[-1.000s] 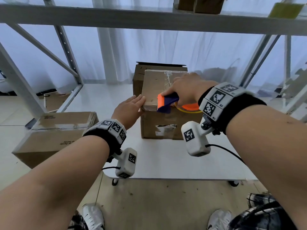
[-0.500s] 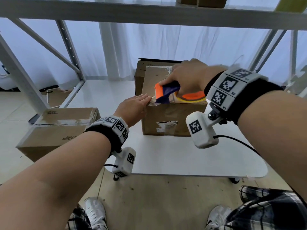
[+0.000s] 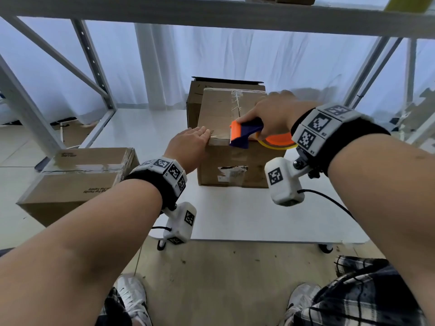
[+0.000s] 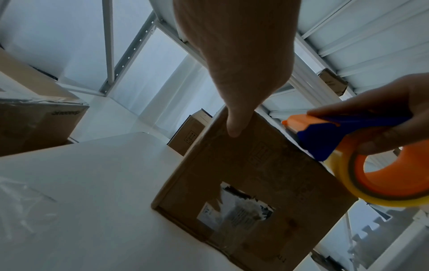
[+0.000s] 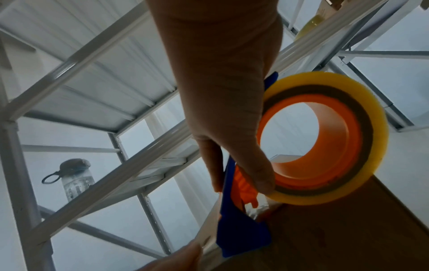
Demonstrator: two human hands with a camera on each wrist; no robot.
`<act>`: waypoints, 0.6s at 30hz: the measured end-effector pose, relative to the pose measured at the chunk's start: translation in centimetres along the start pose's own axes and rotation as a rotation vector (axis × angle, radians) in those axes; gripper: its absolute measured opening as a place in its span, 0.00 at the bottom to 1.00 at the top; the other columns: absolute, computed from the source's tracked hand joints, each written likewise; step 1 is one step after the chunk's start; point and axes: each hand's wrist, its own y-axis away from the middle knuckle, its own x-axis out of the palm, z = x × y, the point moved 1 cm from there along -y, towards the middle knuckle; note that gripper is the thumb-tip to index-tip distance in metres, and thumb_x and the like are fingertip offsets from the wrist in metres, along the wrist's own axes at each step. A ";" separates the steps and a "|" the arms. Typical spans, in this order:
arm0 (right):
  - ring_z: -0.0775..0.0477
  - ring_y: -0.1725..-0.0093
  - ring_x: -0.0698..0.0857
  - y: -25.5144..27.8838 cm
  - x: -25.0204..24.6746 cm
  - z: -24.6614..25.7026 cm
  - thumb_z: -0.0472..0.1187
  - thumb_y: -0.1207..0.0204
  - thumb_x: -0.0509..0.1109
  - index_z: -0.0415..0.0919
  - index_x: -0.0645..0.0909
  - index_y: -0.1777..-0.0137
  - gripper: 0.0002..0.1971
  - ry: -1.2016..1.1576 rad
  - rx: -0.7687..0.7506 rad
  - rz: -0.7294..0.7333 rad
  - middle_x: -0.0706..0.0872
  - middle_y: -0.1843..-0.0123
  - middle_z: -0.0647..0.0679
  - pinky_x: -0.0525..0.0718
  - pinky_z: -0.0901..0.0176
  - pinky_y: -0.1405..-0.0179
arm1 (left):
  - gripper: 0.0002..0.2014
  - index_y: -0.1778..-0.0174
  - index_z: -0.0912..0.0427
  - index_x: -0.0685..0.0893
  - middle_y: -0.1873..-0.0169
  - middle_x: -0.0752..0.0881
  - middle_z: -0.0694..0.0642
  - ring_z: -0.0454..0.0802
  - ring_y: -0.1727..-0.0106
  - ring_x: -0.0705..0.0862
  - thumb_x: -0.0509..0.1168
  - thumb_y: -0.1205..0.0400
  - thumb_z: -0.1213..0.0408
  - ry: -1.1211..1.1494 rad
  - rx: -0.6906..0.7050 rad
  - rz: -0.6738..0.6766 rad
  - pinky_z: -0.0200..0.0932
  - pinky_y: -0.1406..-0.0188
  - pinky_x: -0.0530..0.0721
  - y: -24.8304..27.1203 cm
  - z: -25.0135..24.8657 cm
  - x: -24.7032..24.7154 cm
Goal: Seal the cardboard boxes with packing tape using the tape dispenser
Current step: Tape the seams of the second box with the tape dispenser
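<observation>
Standing on the white table [image 3: 247,215]: the cardboard box [image 3: 231,158], another box [image 3: 204,95] just behind it. Gripping the tape dispenser [image 3: 244,135] at the box's near top edge, right hand [image 3: 274,114], fingers curled round the blue handle and yellow tape roll [image 5: 325,139]. Resting flat on the top left corner, left hand [image 3: 188,147], fingers straight and together. Sitting left, lower down: a taped box [image 3: 77,177].

From my left wrist camera I see my left hand [image 4: 234,55] with its thumb pressed on the upper edge of the cardboard box [image 4: 243,183] on the white table [image 4: 81,192]. My right hand [image 4: 383,119] grips the blue-and-orange tape dispenser [image 4: 343,135] at the box's top.
</observation>
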 end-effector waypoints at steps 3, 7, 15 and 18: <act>0.46 0.36 0.76 -0.4 -0.1 0.1 0.57 0.24 0.69 0.70 0.67 0.25 0.28 -0.018 0.009 0.003 0.78 0.40 0.58 0.68 0.52 0.44 | 0.31 0.17 0.59 0.58 0.19 0.62 0.56 0.50 0.18 0.60 0.60 0.14 0.57 -0.009 0.001 0.038 0.43 0.20 0.53 0.0 -0.3 0.0; 0.47 0.36 0.77 -0.7 0.0 -0.1 0.59 0.25 0.69 0.71 0.68 0.26 0.28 -0.028 0.014 -0.005 0.80 0.36 0.58 0.69 0.52 0.44 | 0.32 0.17 0.57 0.56 0.18 0.60 0.54 0.49 0.17 0.57 0.61 0.15 0.55 0.019 0.067 0.049 0.40 0.20 0.50 -0.2 -0.8 0.2; 0.48 0.36 0.76 -0.9 0.1 -0.2 0.54 0.25 0.70 0.70 0.68 0.25 0.28 -0.051 0.015 0.002 0.79 0.34 0.58 0.69 0.53 0.46 | 0.23 0.18 0.52 0.59 0.19 0.62 0.49 0.48 0.17 0.54 0.49 0.11 0.58 -0.045 0.055 0.023 0.48 0.19 0.43 -1.5 -1.4 0.6; 0.47 0.34 0.76 -0.9 -0.1 0.4 0.55 0.25 0.70 0.70 0.68 0.25 0.28 -0.037 0.006 -0.015 0.78 0.34 0.56 0.71 0.50 0.43 | 0.23 0.19 0.50 0.62 0.20 0.65 0.48 0.48 0.17 0.58 0.49 0.11 0.55 -0.048 0.036 0.017 0.53 0.18 0.44 -0.9 0.0 0.5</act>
